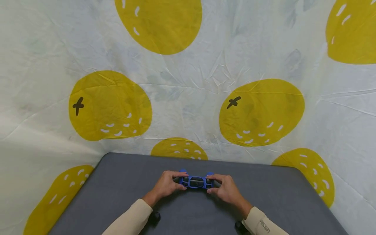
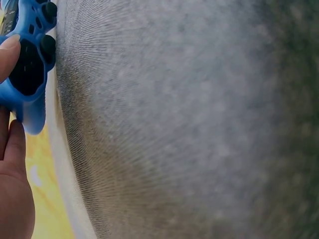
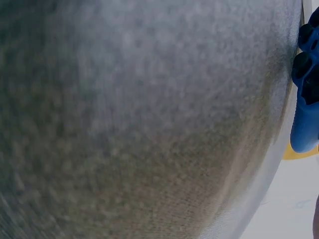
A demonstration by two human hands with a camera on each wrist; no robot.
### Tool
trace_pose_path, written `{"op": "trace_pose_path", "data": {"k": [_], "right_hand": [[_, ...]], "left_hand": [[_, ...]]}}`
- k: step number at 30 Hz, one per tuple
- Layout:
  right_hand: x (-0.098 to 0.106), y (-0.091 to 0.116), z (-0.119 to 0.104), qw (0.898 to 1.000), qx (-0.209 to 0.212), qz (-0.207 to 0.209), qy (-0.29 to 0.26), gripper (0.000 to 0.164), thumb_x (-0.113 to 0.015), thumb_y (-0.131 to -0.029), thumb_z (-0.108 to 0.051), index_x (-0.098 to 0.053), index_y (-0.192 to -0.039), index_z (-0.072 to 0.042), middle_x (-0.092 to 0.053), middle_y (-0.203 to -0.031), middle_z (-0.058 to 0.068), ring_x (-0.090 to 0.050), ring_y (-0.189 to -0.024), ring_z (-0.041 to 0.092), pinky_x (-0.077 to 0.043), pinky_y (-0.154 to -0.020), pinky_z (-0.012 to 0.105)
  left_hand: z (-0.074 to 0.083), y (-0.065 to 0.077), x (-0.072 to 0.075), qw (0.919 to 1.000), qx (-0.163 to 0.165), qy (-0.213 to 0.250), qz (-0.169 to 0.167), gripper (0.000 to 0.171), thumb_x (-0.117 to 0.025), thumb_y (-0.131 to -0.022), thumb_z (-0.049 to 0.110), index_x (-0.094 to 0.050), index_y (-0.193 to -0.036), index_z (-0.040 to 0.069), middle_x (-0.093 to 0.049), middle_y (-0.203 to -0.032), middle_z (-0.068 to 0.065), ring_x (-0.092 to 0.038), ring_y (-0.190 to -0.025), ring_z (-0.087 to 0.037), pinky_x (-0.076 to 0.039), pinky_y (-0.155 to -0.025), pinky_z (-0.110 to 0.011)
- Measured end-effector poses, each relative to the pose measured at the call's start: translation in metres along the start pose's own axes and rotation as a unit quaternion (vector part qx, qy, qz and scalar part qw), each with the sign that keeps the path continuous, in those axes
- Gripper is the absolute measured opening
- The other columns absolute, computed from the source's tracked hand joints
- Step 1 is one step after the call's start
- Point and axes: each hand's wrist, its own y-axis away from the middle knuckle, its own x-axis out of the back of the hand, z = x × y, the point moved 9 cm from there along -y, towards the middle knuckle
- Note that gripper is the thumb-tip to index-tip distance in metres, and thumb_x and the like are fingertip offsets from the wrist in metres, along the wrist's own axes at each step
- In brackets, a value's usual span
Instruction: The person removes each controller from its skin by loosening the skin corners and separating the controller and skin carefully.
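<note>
A game controller in a blue cover with black parts is held between both hands over the grey surface. My left hand grips one end, thumb and fingers on either side of it. At the opposite end my right hand pinches it the same way. In the left wrist view, the controller's blue grip shows at the upper left, with a thumb on its face and fingers by the grip. Only part of the controller enters the right wrist view at the right edge; most of that hand is out of frame.
A dark grey padded surface lies under the hands. Behind and beside it hangs a white cloth printed with large yellow fruit. Small black devices sit at both wrists, below beige sleeves.
</note>
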Motion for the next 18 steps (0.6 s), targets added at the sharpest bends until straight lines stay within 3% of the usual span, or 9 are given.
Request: {"op": "trace_pose_path", "data": {"k": [5,11,18], "right_hand": [[0.000,0.000,-0.004,1.000,-0.005,-0.014,-0.017,0.040,-0.091,-0.078,-0.012,-0.080,-0.116,-0.016,-0.079,-0.118,0.007,-0.073,-0.115,0.032,-0.058,-0.099,0.051],[0.000,-0.004,-0.011,0.999,-0.004,-0.018,-0.027,0.033,-0.089,-0.081,-0.014,-0.081,-0.113,-0.014,-0.079,-0.115,0.007,-0.073,-0.110,0.028,-0.059,-0.099,0.049],[-0.001,-0.009,-0.007,0.996,-0.076,0.012,-0.041,0.022,-0.092,-0.078,-0.017,-0.083,-0.099,-0.014,-0.080,-0.102,0.004,-0.072,-0.097,0.020,-0.060,-0.091,0.039]], "left_hand": [[0.003,-0.002,-0.001,0.9999,-0.001,0.001,-0.014,0.047,-0.092,-0.078,0.013,-0.079,-0.124,0.014,-0.076,-0.126,-0.011,-0.067,-0.128,-0.033,-0.053,-0.108,-0.052],[0.006,-0.005,-0.001,0.9997,-0.012,0.009,-0.022,0.045,-0.091,-0.080,0.012,-0.078,-0.123,0.012,-0.076,-0.125,-0.014,-0.068,-0.125,-0.034,-0.053,-0.108,-0.053],[0.003,-0.004,0.000,0.9997,-0.001,0.009,-0.022,0.045,-0.092,-0.079,0.015,-0.079,-0.122,0.015,-0.076,-0.126,-0.013,-0.068,-0.125,-0.034,-0.054,-0.107,-0.053]]}}
